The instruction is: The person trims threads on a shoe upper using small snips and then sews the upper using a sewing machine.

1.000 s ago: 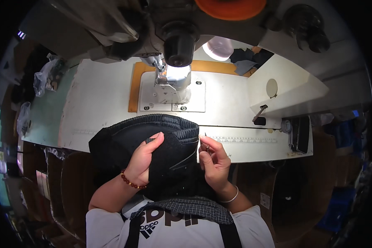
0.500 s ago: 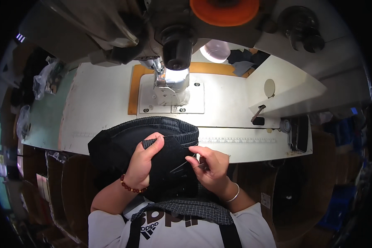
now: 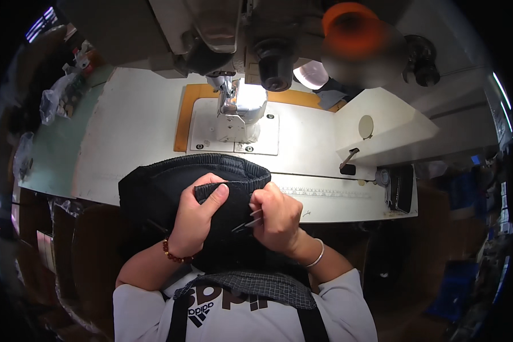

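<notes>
A black garment (image 3: 148, 194) with a gathered elastic waistband (image 3: 211, 158) lies over the near edge of the table and hangs down in front of me. My left hand (image 3: 196, 211) is closed on the waistband, thumb on top. Close by on the right, my right hand (image 3: 278, 218) has its fingers curled tight at the waistband's right end. A thin, shiny metal tool (image 3: 256, 218), which looks like thread snips, sticks out from under those fingers, pointing left over the cloth; its grip is hidden in the palm.
Beyond the garment stands a sewing machine with a lit metal post (image 3: 239, 122) on a white plate. A ruler strip (image 3: 325, 192) runs along the white table (image 3: 137, 114). The machine's pale housing (image 3: 382, 122) rises on the right. Clear plastic bags (image 3: 51, 102) lie far left.
My right hand has gone from loosely spread fingers beside the waistband to a tight curl at its right end, slightly higher. The left hand keeps its hold. The whole view has shifted a little.
</notes>
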`<state>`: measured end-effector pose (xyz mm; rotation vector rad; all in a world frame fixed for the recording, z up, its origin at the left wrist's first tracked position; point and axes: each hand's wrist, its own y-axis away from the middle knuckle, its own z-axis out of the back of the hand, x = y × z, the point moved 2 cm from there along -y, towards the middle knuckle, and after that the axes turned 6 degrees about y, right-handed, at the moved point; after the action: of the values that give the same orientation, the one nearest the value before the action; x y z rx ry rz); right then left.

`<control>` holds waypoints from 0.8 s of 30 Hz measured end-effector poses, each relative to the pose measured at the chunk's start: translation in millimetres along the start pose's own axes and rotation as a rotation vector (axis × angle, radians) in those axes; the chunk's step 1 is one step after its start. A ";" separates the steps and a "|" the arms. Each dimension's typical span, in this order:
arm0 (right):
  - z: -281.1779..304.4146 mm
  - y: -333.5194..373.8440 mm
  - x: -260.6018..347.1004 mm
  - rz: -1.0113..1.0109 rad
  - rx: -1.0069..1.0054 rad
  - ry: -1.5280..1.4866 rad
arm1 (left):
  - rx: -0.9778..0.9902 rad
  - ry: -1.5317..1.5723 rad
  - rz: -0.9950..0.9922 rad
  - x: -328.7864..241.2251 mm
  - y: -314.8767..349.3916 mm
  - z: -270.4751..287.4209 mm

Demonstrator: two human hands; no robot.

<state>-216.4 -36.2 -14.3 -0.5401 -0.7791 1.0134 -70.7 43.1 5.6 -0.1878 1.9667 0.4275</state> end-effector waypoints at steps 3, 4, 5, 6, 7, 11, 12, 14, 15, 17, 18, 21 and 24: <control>1.5 11.2 26.4 0.034 0.078 -0.283 | -0.011 0.019 -0.001 3.3 -7.1 7.3; 5.1 7.0 24.0 0.036 0.082 -0.280 | -0.005 0.044 0.008 3.5 -8.6 7.9; 12.3 0.8 12.3 -0.103 0.001 -0.322 | -0.014 0.025 0.021 3.4 -4.1 4.6; 15.6 -3.5 -2.9 -0.239 -0.081 -0.374 | 0.018 0.016 0.015 6.6 -3.3 9.7; 23.5 -3.1 -16.1 -0.381 0.023 -0.414 | 0.013 0.067 0.041 4.6 -2.4 11.0; 25.6 2.0 -23.4 -0.221 0.076 -0.426 | 0.012 0.197 0.096 6.7 -5.3 19.5; 27.2 4.4 -17.4 -0.255 0.089 -0.419 | 0.015 0.196 0.099 7.1 -5.9 18.8; 26.1 1.1 -8.1 -0.291 0.101 -0.413 | 0.028 0.212 0.115 7.4 -6.7 17.3; 25.1 -3.1 -1.5 -0.260 0.079 -0.420 | 0.027 0.208 0.116 8.3 -6.6 18.5; 20.7 -5.4 3.4 -0.210 0.049 -0.387 | 0.033 0.165 0.080 10.9 -6.5 21.9; 18.3 -5.4 1.2 -0.210 0.044 -0.388 | 0.035 0.161 0.078 9.1 -6.1 20.8; 14.0 -9.2 -1.2 -0.123 0.039 -0.289 | 0.028 0.137 0.085 3.9 -3.4 14.7; 11.8 -15.5 5.3 0.051 0.029 -0.132 | 0.055 0.100 0.059 3.1 -3.8 12.7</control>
<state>-215.7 -37.8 5.8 -0.4737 -0.8698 1.1142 -60.1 44.6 -2.8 -0.1178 2.0843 0.4083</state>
